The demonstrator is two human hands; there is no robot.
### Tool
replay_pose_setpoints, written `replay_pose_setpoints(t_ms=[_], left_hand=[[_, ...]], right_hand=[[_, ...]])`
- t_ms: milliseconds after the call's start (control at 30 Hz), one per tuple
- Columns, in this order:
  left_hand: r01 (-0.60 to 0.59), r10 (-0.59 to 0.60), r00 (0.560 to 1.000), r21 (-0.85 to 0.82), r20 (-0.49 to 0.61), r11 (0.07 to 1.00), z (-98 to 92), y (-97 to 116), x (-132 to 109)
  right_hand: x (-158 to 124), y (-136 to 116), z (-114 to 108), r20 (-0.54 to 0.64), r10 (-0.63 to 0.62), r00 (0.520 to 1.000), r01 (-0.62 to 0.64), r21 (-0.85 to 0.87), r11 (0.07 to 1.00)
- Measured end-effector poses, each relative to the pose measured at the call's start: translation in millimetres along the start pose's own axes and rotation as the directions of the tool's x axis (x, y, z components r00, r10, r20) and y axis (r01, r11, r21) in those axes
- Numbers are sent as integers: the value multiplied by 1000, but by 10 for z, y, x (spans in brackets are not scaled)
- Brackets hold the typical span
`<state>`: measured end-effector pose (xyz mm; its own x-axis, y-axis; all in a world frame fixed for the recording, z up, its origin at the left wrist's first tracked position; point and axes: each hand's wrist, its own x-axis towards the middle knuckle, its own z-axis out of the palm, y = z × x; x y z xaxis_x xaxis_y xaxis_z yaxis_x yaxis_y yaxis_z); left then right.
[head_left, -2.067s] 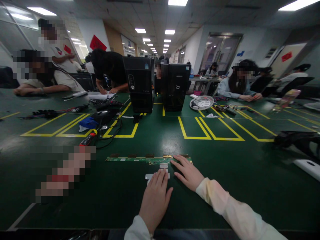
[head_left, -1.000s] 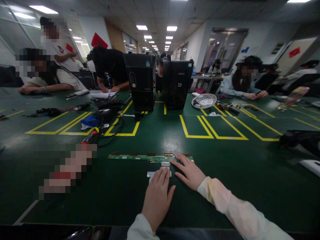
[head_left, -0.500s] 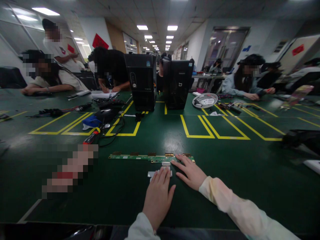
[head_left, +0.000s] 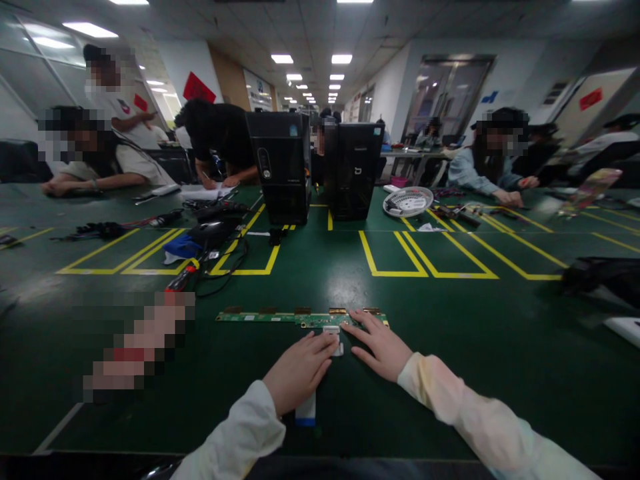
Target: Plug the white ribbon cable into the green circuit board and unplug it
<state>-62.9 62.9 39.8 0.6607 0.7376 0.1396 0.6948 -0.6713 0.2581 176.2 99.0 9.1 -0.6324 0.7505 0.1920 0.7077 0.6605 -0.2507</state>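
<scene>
green board (head_left: 260, 317) lies on our table (head_left: 450, 320), our right hand (head_left: 384, 347) spread over its end, our left hand (head_left: 299, 368) laid flat across the white ribbon (head_left: 306, 409), neither visibly gripping, and the ribbon seems brought up to the connector (head_left: 331, 329), though whether fully joined we cannot tell.

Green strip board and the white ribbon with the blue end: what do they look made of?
The strip board: likely rigid resin laminate, fairly matte, judging by its straight green body with shiny coppery tabs. The ribbon: probably thin, smooth plastic film, from its flat, even strip.
</scene>
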Motion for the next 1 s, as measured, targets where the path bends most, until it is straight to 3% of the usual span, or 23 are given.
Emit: replay_pose_setpoints(t_ms=[333, 667, 767, 867, 1000], left_hand=[[-141, 140, 990, 22, 25, 990, -91, -158, 27], [-117, 117, 993, -45, 14, 992, -90, -172, 40], [-55, 51, 994, -36, -101, 998, -185, -113, -31], [89, -89, 967, -14, -238, 996, -261, -35, -222], [254, -228, 933, 63, -277, 965, -140, -26, -625]], right_hand=[[-2, 1, -8, 14, 5, 1000, -5, -7, 1000], [5, -10, -22, 10, 8, 1000, -8, 1, 1000], [-5, -21, -29, 5, 18, 1000, -18, -5, 1000], [-13, -48, -63, -11, -15, 1000, 15, -7, 1000], [9, -135, -143, 21, -149, 989, 149, 4, 989]])
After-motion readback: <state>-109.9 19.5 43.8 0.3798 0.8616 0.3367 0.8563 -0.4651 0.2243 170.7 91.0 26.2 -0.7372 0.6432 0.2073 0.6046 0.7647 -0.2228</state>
